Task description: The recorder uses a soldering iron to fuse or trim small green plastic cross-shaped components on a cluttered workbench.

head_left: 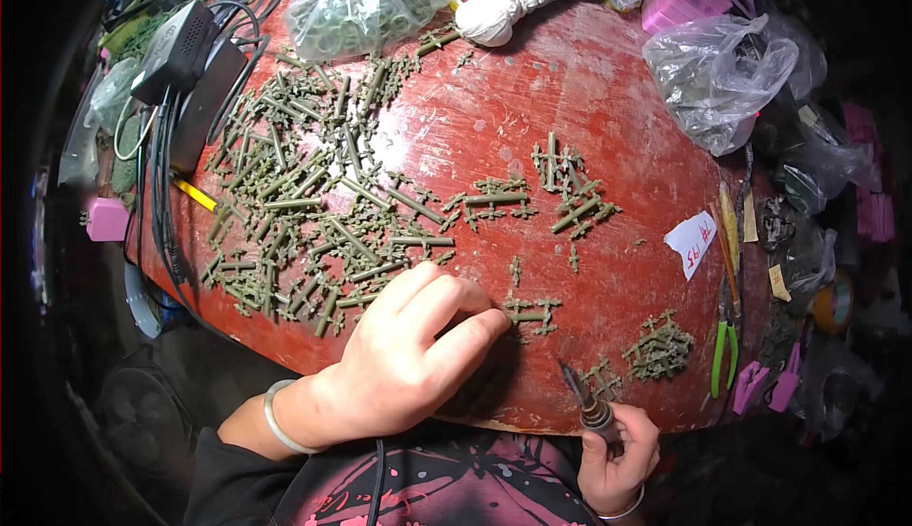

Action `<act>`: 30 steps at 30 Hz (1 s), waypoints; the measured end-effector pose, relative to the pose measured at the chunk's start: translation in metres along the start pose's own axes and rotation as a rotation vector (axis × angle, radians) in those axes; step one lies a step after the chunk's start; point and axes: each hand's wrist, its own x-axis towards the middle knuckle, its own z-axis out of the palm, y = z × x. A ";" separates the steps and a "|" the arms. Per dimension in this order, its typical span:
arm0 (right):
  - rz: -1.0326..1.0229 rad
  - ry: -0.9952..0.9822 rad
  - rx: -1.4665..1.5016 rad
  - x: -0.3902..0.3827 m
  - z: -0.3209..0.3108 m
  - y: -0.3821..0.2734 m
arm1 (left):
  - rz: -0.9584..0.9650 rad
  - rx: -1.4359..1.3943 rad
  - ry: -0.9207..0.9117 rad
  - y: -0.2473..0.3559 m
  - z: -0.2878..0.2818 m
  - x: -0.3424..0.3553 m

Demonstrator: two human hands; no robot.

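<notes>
My left hand [423, 345] has its fingers curled with thumb against index over the tabletop, beside small olive-green rod pieces [532, 315]; what the fingertips hold, if anything, is hidden. A dark pointed hand tool [589, 402] is gripped in my right hand [617, 455], its tip angled up-left, close to a small branched piece [603, 379]. To the right of that lies a pile of similar pieces [660, 345]. A large scattered heap of green rods and branched bits [313, 203] covers the left part of the red table [617, 79].
Plastic bags [366, 3], white bundled cloth [494, 18] and pink blocks [674, 8] line the back. Black boxes with cables [176, 51] crowd the left edge. At right lie a bag [717, 84], paper scrap [692, 241], green-handled tool [722, 360] and pink clips [784, 383].
</notes>
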 end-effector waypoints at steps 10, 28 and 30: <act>-0.097 -0.007 -0.156 0.014 -0.002 -0.005 | -0.036 0.025 0.002 -0.001 0.002 0.000; -0.047 -0.087 -0.165 0.018 -0.002 -0.012 | 0.011 0.027 0.034 0.005 0.005 -0.001; -0.043 -0.091 -0.169 0.019 -0.002 -0.012 | 0.030 0.067 0.023 0.006 0.005 -0.001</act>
